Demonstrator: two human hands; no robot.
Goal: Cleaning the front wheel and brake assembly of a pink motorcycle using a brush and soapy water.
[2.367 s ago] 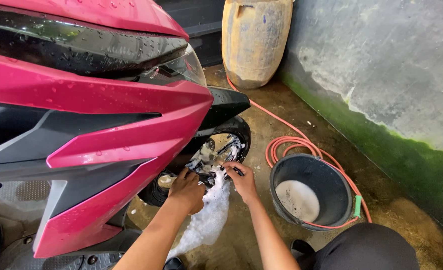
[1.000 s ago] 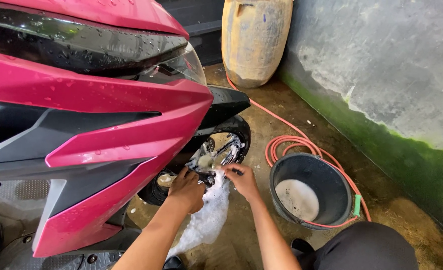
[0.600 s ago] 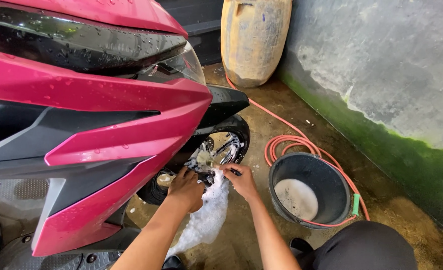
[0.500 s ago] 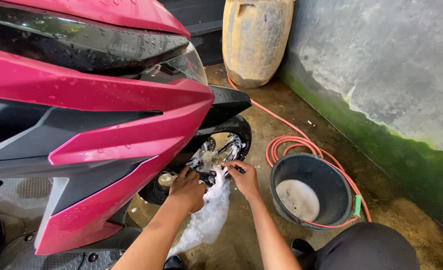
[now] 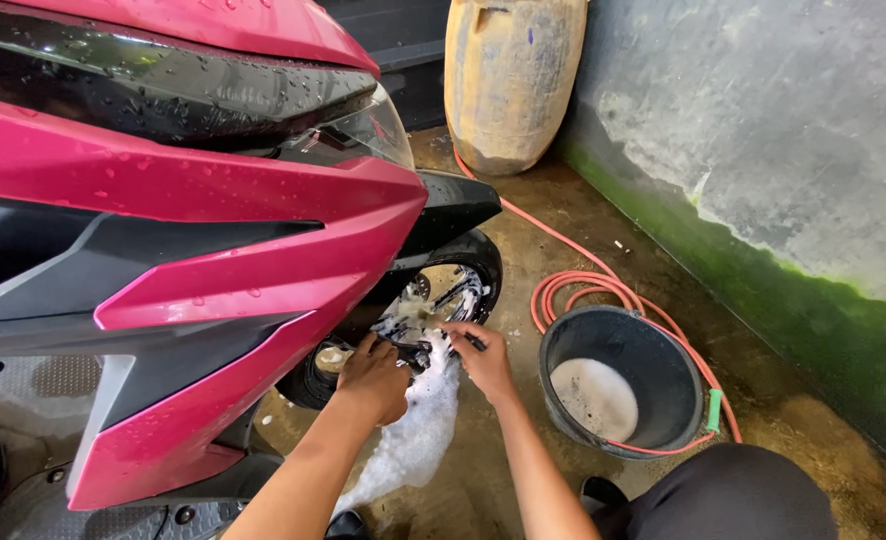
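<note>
A wet pink and black scooter [image 5: 193, 210] fills the left of the head view. Its front wheel [image 5: 433, 300] is soapy. My left hand [image 5: 373, 378] grips the wheel's lower rim under the pink fairing. My right hand [image 5: 483, 358] is closed on a small dark brush-like tool at the spokes; I cannot tell exactly what it is. White foam [image 5: 418, 430] runs down onto the floor between my forearms.
A black bucket [image 5: 618, 385] with soapy water stands right of the wheel. An orange hose [image 5: 573, 290] coils behind it. A tan plastic drum [image 5: 513, 80] stands at the back. A mossy concrete wall [image 5: 783, 180] runs along the right. My dark-trousered knee [image 5: 733, 495] is low right.
Both hands stay at the wheel, shifting slightly as they scrub. The wheel's spokes show turned a little between frames. Foam stays below.
</note>
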